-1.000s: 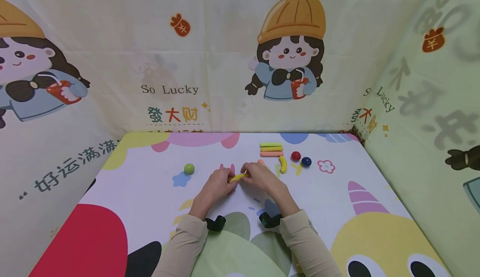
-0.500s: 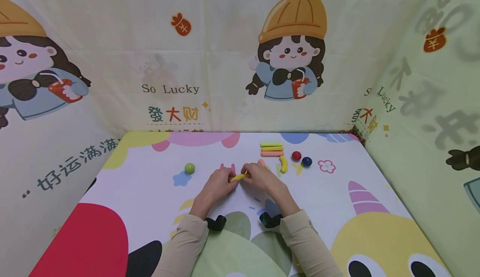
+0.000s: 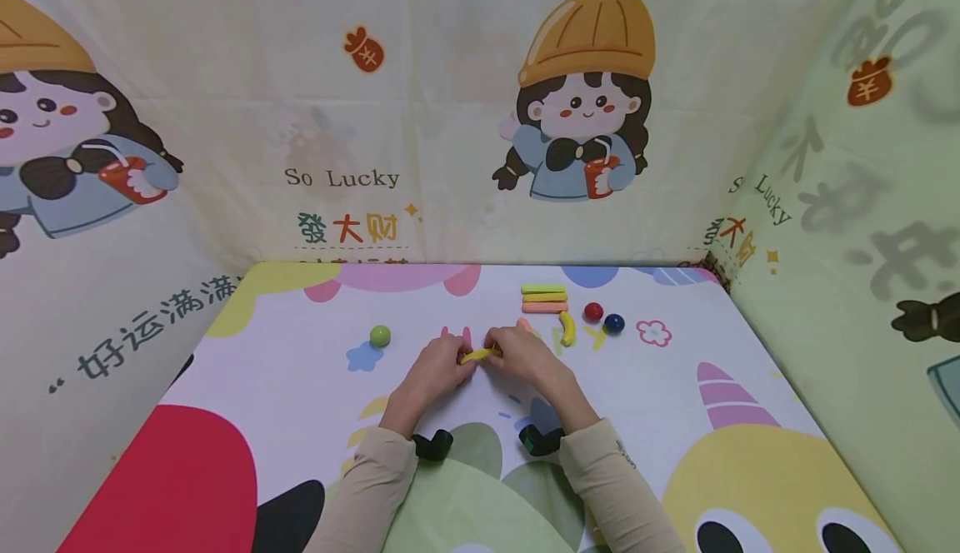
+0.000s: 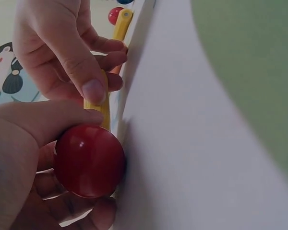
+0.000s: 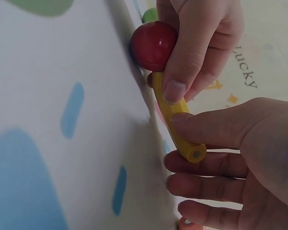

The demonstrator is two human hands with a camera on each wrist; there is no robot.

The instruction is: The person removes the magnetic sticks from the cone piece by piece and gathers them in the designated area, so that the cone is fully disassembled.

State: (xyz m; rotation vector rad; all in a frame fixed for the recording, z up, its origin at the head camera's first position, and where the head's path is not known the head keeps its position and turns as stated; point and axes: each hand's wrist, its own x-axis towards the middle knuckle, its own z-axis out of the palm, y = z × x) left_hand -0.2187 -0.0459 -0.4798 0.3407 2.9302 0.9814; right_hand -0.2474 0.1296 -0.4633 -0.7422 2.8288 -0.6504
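Between both hands is a curved yellow magnetic stick (image 3: pixel 480 355), with a metal disc in its end in the right wrist view. At its other end sits a glossy red ball (image 4: pixel 90 161), touching the stick and hidden from the head view. My left hand (image 3: pixel 438 363) pinches the stick beside the ball, thumb on top, with its fingers curled near the ball. My right hand (image 3: pixel 522 355) pinches the stick toward its free end; its other fingers (image 5: pixel 206 187) extend loosely. Both hands stay low over the table mat.
Beyond the right hand lie straight green, yellow and pink sticks (image 3: pixel 544 307), another curved yellow stick (image 3: pixel 567 329), a red ball (image 3: pixel 593 312) and a dark blue ball (image 3: pixel 614 324). A pink stick (image 3: pixel 524 324) is partly hidden. At left sits a green ball (image 3: pixel 380 336).
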